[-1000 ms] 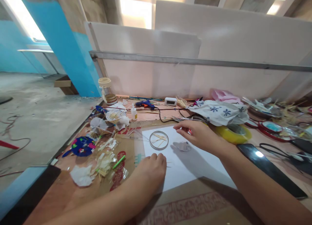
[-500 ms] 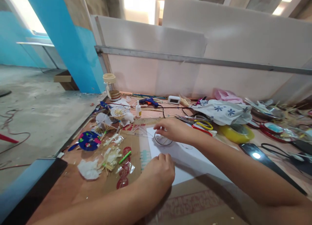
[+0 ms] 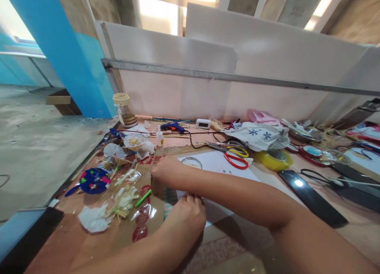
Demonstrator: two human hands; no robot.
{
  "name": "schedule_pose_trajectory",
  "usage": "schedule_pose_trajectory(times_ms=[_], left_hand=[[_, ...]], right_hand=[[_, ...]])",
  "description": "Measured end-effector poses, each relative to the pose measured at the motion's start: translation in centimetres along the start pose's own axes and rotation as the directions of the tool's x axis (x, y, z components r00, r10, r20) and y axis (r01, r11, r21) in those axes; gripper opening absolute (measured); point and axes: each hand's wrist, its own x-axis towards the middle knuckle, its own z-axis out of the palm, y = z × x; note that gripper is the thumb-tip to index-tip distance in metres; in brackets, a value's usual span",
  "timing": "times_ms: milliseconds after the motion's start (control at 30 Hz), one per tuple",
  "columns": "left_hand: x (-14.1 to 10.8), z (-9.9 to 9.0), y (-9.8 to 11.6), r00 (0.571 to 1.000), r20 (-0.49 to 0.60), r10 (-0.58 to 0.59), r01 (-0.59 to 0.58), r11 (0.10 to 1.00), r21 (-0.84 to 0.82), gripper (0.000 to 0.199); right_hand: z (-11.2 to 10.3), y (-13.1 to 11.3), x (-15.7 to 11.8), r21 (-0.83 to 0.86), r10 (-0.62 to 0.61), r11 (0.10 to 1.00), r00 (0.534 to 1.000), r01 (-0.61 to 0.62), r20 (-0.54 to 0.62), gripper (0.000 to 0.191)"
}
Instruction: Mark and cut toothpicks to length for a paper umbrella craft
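White panels crossed by a metal rail are backing a crowded worktop, where cardboard is being partly covered by white paper. On the paper a thin round ring is lying, pale sticks showing inside it; its near part is being hidden by the right forearm.

Fingers curled, the left hand is being rested on the near-left part of the paper; whether anything is being pinched beneath it cannot be told. Across and beyond it, the right hand is being stretched over the cardboard to the left of the ring. Its fingertips are being hidden, so what is being grasped there, if anything, cannot be told either.

For a clean reach, care is being called for: the forearm is best being carried clear of the ring, lest sticks be dragged, while the paper is being steadied lightly. Red-handled scissors are lying near that arm and are worth being avoided.

Compared with half a second ago, the right hand is being seen past the ring rather than over it; the left is being kept in place, and more clutter on the right is being shown.
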Motion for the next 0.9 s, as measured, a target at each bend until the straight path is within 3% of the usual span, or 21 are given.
schedule_pose_trajectory(times_ms=[400,567,667,767,833,900], left_hand=[[0.0,0.1,-0.1,1.000,0.008,-0.010,0.010,1.000,-0.011,0.026],[-0.2,0.1,-0.1,1.000,0.007,-0.025,0.026,0.997,-0.072,0.031],[0.0,0.0,-1.0,0.999,0.007,-0.037,0.038,0.989,-0.141,0.031],[0.2,0.2,-2.6,0.999,-0.012,-0.050,0.045,0.968,-0.249,0.026],[0.1,0.5,-3.7,0.997,-0.040,-0.062,0.045,0.943,-0.329,0.024],[0.1,0.8,-4.3,0.995,-0.065,-0.079,0.048,0.919,-0.392,0.021]], right_hand=[[-0.3,-0.2,0.8,0.006,-0.027,1.000,0.999,0.027,-0.023,0.019],[-1.1,0.2,-0.1,0.046,0.073,0.997,0.990,-0.068,-0.119,0.017],[-2.5,0.9,-3.6,0.091,0.151,0.987,0.964,-0.134,-0.219,0.024],[-3.1,1.1,-9.6,0.163,0.211,0.973,0.909,-0.161,-0.361,0.034],[-2.4,0.9,-13.8,0.219,0.236,0.966,0.816,-0.138,-0.528,0.032],[-1.1,0.3,-17.1,0.231,0.239,0.965,0.775,-0.124,-0.586,0.035]])
